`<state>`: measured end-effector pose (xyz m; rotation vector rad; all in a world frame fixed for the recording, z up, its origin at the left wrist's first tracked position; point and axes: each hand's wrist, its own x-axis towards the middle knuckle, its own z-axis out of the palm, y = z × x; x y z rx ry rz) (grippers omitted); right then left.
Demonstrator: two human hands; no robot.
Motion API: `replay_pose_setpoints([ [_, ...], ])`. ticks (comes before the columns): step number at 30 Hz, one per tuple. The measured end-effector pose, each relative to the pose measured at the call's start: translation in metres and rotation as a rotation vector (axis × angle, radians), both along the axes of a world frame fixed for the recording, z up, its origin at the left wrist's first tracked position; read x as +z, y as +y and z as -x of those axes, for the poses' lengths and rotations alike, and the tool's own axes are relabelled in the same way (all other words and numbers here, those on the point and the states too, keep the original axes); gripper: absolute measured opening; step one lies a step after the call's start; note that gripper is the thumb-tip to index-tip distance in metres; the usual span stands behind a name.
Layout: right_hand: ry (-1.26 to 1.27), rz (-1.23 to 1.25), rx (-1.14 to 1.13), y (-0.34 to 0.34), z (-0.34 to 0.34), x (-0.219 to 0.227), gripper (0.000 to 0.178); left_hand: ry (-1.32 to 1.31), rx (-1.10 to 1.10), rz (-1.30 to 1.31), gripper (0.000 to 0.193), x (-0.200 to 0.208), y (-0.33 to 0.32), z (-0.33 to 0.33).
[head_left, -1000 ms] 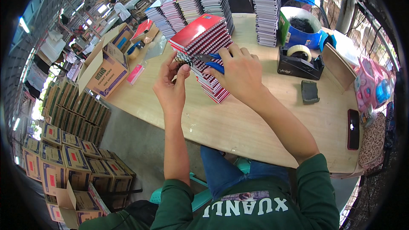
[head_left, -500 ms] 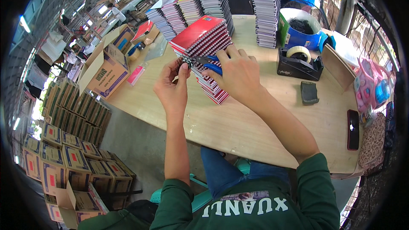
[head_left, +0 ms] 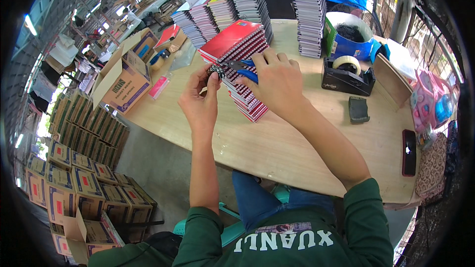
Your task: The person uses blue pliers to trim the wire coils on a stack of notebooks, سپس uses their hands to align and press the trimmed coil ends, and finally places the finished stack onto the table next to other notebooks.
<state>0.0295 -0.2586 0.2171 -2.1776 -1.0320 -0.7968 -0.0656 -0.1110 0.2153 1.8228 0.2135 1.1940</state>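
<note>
Between the thumb and fingers of my left hand (head_left: 199,101) is a small bunch of dark wire coils (head_left: 214,70). My right hand (head_left: 278,80) is closed around blue-handled pliers (head_left: 248,74). The pliers' dark jaws point left and lie right at the coils; whether they touch the wire cannot be made out. Just behind both hands rises a tall stack of red spiral notebooks (head_left: 230,39), their bound edges turned toward me. My right hand and the pliers cover part of this stack.
More notebook stacks (head_left: 309,24) stand along the back. At the right are a blue bucket (head_left: 363,49) of black wire, a tape dispenser (head_left: 341,83), a dark block (head_left: 358,110) and a phone (head_left: 408,153). An open carton (head_left: 128,86) sits left; stacked cartons (head_left: 89,188) fill the floor.
The pliers' jaws have shifted slightly up and away from the coils. My left hand keeps its hold on the coils, almost still.
</note>
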Motion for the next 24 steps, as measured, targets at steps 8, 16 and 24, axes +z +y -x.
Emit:
replay_pose_setpoints([
  [8, 0.354, 0.139, 0.096, -0.003, -0.001, 0.015, 0.046, -0.014, 0.034, -0.018, 0.019, 0.000, -0.001, -0.004],
  [16, -0.074, -0.093, -0.033, -0.003, 0.000, 0.005, 0.051, -0.021, 0.050, -0.047, 0.020, -0.002, 0.002, -0.005],
  [24, 0.277, 0.103, 0.077, -0.002, -0.003, 0.018, 0.046, -0.007, 0.043, -0.033, 0.022, -0.001, -0.001, -0.005],
])
